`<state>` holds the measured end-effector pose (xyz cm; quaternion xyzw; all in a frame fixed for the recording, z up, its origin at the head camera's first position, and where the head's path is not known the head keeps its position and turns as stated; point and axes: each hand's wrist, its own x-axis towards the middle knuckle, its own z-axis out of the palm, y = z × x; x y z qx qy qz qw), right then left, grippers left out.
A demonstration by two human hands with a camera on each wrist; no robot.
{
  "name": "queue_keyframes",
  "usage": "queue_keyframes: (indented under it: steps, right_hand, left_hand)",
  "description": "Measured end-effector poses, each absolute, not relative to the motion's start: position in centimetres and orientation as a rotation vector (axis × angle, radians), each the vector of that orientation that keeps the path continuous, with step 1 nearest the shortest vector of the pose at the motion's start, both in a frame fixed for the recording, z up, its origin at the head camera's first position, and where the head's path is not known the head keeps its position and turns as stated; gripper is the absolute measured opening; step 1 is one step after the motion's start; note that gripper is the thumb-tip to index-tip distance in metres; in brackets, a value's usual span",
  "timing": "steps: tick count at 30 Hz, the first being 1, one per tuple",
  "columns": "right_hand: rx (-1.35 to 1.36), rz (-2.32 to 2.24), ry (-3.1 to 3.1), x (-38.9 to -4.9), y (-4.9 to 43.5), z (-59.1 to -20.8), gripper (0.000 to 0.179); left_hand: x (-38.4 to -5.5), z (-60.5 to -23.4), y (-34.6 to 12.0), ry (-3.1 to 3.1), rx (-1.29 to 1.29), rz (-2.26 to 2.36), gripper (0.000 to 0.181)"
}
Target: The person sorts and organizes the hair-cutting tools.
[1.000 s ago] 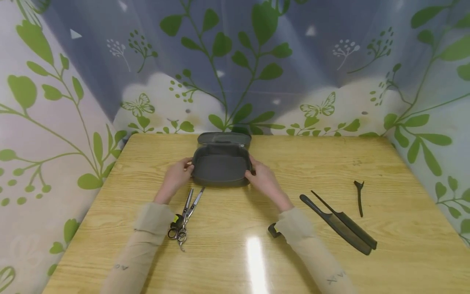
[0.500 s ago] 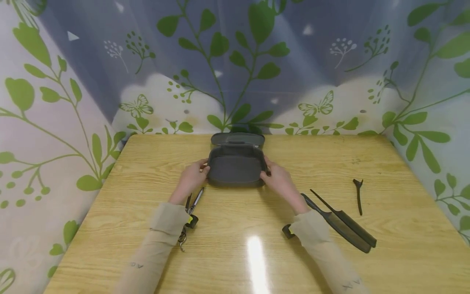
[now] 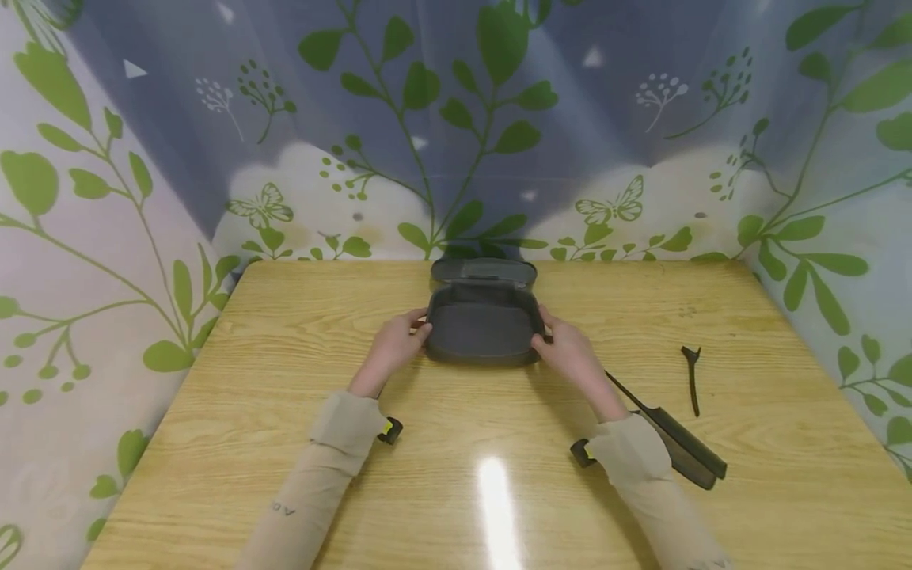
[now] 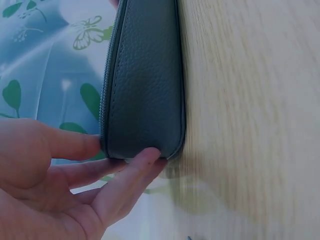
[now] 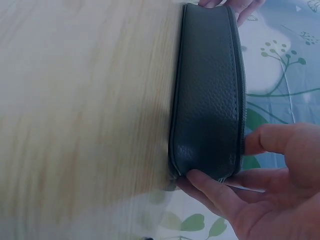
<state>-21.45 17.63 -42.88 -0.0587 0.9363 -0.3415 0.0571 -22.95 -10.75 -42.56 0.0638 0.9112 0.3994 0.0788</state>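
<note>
A dark grey zip case with a pebbled leather-like side sits near the back of the table, its lid folded back towards the curtain. Its inside shows nothing lying in it. At its left end my left hand grips it, thumb at the zipped rim and fingers against the end wall. The right hand holds the opposite end in the same manner. Both wrist views show the case's front side standing on the wood, with fingertips pressed on its lower corner.
To the right lie a black tail comb and a second comb, partly behind my right sleeve. A black hair clip is farther right. A leaf-patterned curtain borders the wooden table.
Both hands have moved the case to the right along the back of the table. The scissors seen earlier at left are now covered by my left arm, and the right sleeve covers part of one comb.
</note>
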Motion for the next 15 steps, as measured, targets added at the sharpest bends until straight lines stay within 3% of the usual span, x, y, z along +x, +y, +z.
queue_keyframes:
  steps: [15]
  right_hand:
    - [-0.171,-1.020,2.871,-23.6,18.2,-42.7,0.053]
  left_hand:
    - [-24.4,-41.9,-10.4,2.704,0.193,1.141,0.049]
